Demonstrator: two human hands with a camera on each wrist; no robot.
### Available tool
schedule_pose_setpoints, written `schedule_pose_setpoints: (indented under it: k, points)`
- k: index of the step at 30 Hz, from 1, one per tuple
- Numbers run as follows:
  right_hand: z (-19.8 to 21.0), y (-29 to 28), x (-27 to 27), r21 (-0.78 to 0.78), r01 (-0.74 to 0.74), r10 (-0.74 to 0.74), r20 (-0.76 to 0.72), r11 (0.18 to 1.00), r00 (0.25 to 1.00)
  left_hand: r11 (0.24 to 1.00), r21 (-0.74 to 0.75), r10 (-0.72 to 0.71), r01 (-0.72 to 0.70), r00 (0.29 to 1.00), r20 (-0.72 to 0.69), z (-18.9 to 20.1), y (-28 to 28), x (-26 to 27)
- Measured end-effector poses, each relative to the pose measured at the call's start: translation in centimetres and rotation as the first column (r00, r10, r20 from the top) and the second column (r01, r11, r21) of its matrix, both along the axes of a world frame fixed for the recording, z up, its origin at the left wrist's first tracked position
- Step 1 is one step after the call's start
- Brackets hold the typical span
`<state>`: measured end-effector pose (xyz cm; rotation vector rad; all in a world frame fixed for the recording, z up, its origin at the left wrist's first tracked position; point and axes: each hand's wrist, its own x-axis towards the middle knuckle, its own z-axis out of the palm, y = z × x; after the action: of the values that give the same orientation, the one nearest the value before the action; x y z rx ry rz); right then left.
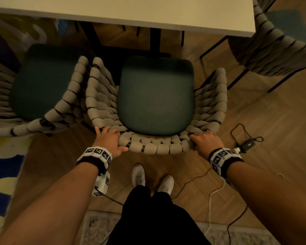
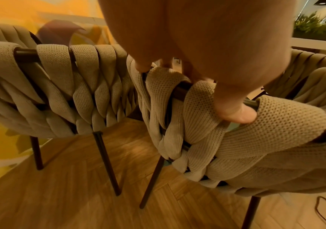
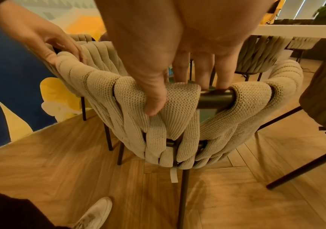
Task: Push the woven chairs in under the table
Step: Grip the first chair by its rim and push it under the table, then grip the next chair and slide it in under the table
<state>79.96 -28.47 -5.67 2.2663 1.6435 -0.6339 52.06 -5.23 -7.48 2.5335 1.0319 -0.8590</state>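
A beige woven chair [image 1: 148,144] with a dark green seat cushion [image 1: 155,96] stands in front of me, its front just short of the white table [image 1: 148,13]. My left hand [image 1: 111,140] grips the left end of its curved backrest rail, thumb [image 2: 236,114] on the outside and fingers over the top. My right hand [image 1: 206,140] grips the right end likewise, thumb [image 3: 156,105] pressed on the weave [image 3: 179,99]. A second woven chair [image 1: 65,103] stands close beside it on the left, and a third [image 1: 276,50] at the table's right end.
Cables and a black power adapter [image 1: 248,145] lie on the wooden floor right of the chair. My white shoes [image 1: 139,175] stand just behind it. A colourful rug [image 1: 0,174] covers the floor at left. Black table legs [image 1: 155,41] rise ahead of the seat.
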Motion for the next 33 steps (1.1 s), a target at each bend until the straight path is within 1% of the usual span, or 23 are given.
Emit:
schedule_pose_setpoints:
  k: [2, 5, 7, 9, 10, 11, 12, 13, 14, 17, 19, 21, 25, 27, 29, 31, 33]
  points:
    - [0.0, 0.0, -0.1, -0.002, 0.018, -0.018, 0.0, 1.0, 1.0, 1.0, -0.028, 0.005, -0.005, 1.0, -0.004, -0.3, 0.4, 0.0]
    - [0.3, 0.2, -0.3, -0.021, 0.058, -0.058, -0.005, 0.998, 0.998, 0.996, -0.08, 0.037, -0.042, 0.997, -0.063, 0.0, 1.2, 0.6]
    - [1.0, 0.2, -0.6, -0.063, 0.124, -0.127, -0.043, 0.99, 0.991, 0.993, -0.099, 0.045, -0.059, 0.99, -0.135, 0.9, 1.3, 1.7]
    - [1.8, 0.1, -0.8, -0.074, 0.2, -0.206, -0.082, 0.977, 0.975, 0.995, -0.097, 0.012, -0.031, 0.982, -0.188, 2.3, 1.3, 2.9]
    - [2.2, -0.3, -0.6, -0.086, 0.241, -0.249, -0.103, 0.967, 0.963, 0.995, -0.094, -0.006, -0.01, 0.985, -0.173, 3.1, 1.2, 3.7]
    - [3.6, -1.8, 0.2, -0.088, 0.324, -0.333, -0.126, 0.942, 0.934, 0.995, -0.077, -0.066, 0.056, 0.988, -0.137, 4.6, 0.8, 6.0]
    - [3.5, -2.0, 0.1, -0.086, 0.337, -0.346, -0.148, 0.938, 0.926, 0.996, -0.072, -0.068, 0.06, 0.992, -0.107, 5.0, 0.5, 6.1]
    - [4.3, -3.4, 1.1, -0.078, 0.394, -0.402, -0.176, 0.916, 0.899, 0.991, -0.062, -0.124, 0.12, 0.989, -0.078, 5.9, -0.1, 8.5]
    - [4.4, -3.5, 0.9, -0.09, 0.397, -0.407, -0.202, 0.913, 0.891, 0.988, -0.071, -0.138, 0.135, 0.99, -0.038, 5.9, -0.4, 8.3]
    - [4.7, -3.9, 0.6, -0.148, 0.444, -0.468, -0.277, 0.884, 0.839, 0.971, -0.178, -0.152, 0.161, 0.986, 0.064, 4.7, -2.2, 8.2]
    - [4.5, -5.1, 0.6, -0.207, 0.468, -0.511, -0.298, 0.859, 0.806, 0.946, -0.256, -0.186, 0.201, 0.979, 0.082, 4.3, -3.7, 9.0]
    - [4.6, -8.3, 3.0, -0.267, 0.538, -0.599, -0.295, 0.8, 0.745, 0.917, -0.298, -0.258, 0.267, 0.964, 0.07, 4.4, -5.8, 13.2]
    - [4.1, -14.1, 8.8, -0.34, 0.639, -0.724, -0.315, 0.69, 0.614, 0.867, -0.371, -0.344, 0.332, 0.938, 0.034, 3.9, -9.0, 22.3]
    - [4.0, -16.7, 11.5, -0.374, 0.68, -0.776, -0.332, 0.631, 0.537, 0.856, -0.393, -0.346, 0.336, 0.937, 0.049, 3.4, -10.6, 26.9]
    - [3.7, -19.3, 14.3, -0.386, 0.722, -0.815, -0.348, 0.575, 0.463, 0.853, -0.416, -0.314, 0.314, 0.947, 0.072, 2.8, -12.0, 31.1]
    - [3.7, -22.3, 16.9, -0.411, 0.765, -0.861, -0.348, 0.495, 0.37, 0.851, -0.432, -0.298, 0.297, 0.952, 0.066, 2.0, -13.0, 35.2]
    - [3.9, -24.6, 18.7, -0.44, 0.769, -0.879, -0.341, 0.463, 0.334, 0.851, -0.432, -0.32, 0.298, 0.947, 0.023, 1.5, -13.5, 38.4]
